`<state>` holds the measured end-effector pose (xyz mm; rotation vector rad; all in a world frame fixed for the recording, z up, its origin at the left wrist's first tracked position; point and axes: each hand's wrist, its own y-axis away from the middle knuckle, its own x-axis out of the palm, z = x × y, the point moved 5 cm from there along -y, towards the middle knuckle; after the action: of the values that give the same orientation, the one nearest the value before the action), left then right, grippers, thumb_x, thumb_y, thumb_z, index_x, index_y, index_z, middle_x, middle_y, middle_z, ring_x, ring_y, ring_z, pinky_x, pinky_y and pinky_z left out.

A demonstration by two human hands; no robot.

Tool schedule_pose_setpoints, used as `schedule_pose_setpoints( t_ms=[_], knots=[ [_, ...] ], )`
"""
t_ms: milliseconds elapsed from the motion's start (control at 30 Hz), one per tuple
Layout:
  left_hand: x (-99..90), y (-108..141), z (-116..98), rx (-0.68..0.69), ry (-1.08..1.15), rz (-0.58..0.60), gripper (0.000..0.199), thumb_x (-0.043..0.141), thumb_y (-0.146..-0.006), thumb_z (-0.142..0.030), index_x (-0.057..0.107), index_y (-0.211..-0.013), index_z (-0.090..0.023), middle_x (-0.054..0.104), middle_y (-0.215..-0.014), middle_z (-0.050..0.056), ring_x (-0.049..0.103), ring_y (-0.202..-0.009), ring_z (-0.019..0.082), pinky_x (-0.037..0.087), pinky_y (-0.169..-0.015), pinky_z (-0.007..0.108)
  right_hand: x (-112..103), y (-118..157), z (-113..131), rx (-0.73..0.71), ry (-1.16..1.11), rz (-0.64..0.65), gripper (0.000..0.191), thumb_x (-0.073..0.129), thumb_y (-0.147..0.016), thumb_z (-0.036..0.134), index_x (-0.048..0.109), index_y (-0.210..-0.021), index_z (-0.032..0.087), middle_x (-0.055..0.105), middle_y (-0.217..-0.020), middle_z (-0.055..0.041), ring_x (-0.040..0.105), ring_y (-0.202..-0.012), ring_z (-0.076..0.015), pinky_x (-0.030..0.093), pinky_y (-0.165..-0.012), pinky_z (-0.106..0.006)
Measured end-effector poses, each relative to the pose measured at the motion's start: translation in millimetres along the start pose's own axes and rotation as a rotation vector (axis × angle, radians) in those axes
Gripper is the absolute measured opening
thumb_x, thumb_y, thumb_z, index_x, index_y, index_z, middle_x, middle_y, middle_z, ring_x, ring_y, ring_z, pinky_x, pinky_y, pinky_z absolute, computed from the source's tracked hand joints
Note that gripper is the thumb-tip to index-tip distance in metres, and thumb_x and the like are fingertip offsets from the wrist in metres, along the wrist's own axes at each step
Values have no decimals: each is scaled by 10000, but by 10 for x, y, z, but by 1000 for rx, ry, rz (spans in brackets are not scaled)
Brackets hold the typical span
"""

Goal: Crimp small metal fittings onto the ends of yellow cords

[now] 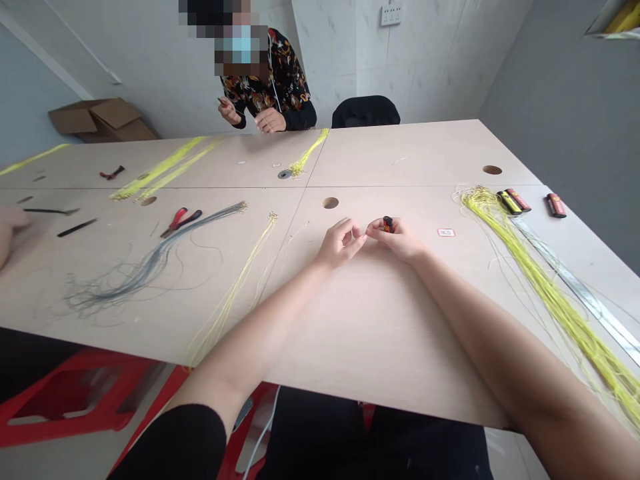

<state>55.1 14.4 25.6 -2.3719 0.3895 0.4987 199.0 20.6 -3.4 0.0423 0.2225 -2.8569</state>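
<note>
My right hand pinches a small black-and-red cylinder, possibly a lighter, between its fingers, above the pale wooden table. My left hand sits just beside it, its fingertips curled in and almost touching my right fingers. Whether those fingertips hold a fine thread is too small to tell. Nearest to my hands on the right lie a small white-and-red label and a long bundle of yellow cords. Several loose yellow strands stretch to the left of my left arm.
Beyond the yellow bundle lie a steel ruler and similar cylinders. Left of me are grey wires and red-handled pliers. A co-worker's hands work across the table; another person's hand enters at left. Round table holes show.
</note>
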Motion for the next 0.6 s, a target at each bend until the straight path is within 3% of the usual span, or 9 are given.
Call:
schedule_pose_setpoints(
  t_ms=[300, 600],
  knots=[
    [25, 6, 89, -131, 37, 2, 176, 605, -745, -256, 531, -613, -167, 391, -560, -44, 332, -509, 77, 292, -512, 240, 14, 6, 32, 1, 26, -10, 303, 661, -701, 444, 591, -711, 150, 375, -549, 53, 314, -532, -75, 245, -516, -245],
    [14, 10, 181, -280, 252, -55, 199, 649, -711, -306, 583, -603, -153, 503, -586, -19, 419, -543, 80, 314, -521, 235, 19, 13, 42, 22, 70, -26, 352, 693, -681, 475, 595, -804, 160, 332, -523, 73, 277, -488, -68, 205, -477, -243]
  ],
)
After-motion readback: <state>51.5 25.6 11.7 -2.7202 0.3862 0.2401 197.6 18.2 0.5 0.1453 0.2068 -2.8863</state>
